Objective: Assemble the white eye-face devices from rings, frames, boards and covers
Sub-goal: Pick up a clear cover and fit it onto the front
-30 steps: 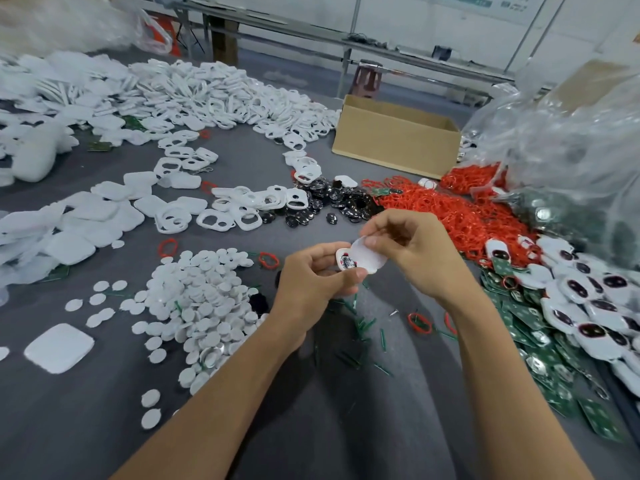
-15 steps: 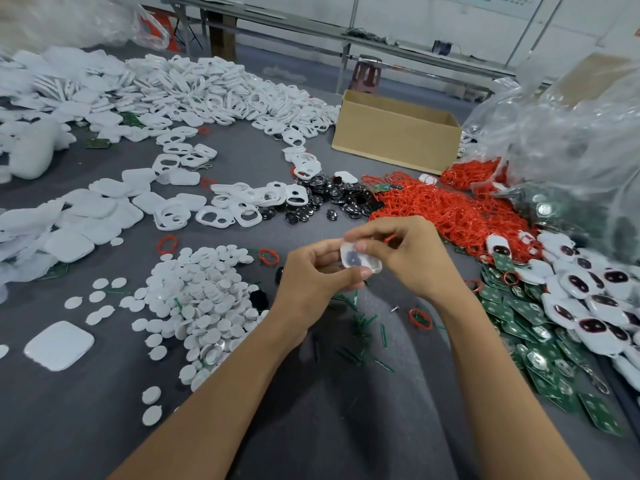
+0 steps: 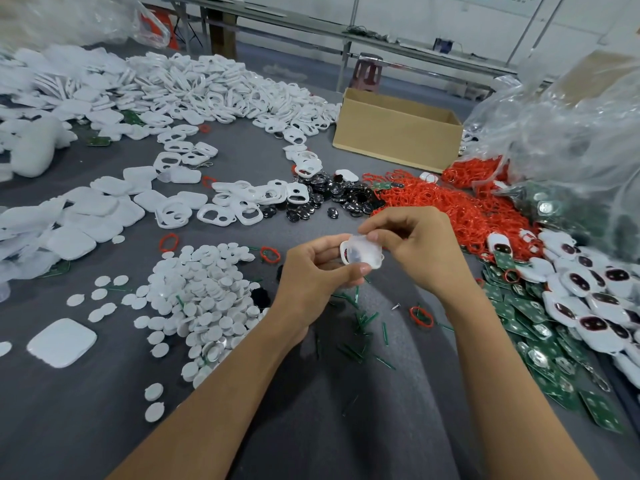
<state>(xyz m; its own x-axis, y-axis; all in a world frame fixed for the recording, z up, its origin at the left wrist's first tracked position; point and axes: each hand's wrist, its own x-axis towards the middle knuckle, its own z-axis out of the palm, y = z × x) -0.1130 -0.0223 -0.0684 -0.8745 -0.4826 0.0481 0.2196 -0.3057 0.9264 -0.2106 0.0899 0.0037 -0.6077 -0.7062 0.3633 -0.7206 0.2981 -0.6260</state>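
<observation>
Both my hands hold one small white device [image 3: 362, 254] above the grey table [image 3: 242, 410]. My left hand [image 3: 315, 268] grips its left and lower edge between thumb and curled fingers. My right hand [image 3: 419, 244] pinches the white cover on its upper right edge. The cover lies over the frame, with a dark shape showing faintly through it. Finished white eye-face devices [image 3: 588, 299] lie heaped at the right. Red rings [image 3: 460, 209], white frames [image 3: 239, 209], green boards [image 3: 540, 344] and square white covers [image 3: 86, 216] lie in piles around.
A heap of small white discs [image 3: 197, 296] lies left of my left arm. Black round parts [image 3: 332, 199] sit beyond my hands. An open cardboard box [image 3: 398, 133] stands behind, and a big clear plastic bag [image 3: 571, 140] fills the right. Green snippets [image 3: 360, 327] litter the cloth beneath my wrists.
The cover went from tilted up in my right hand to lying flat over the frame in my left hand. Both hands shifted slightly.
</observation>
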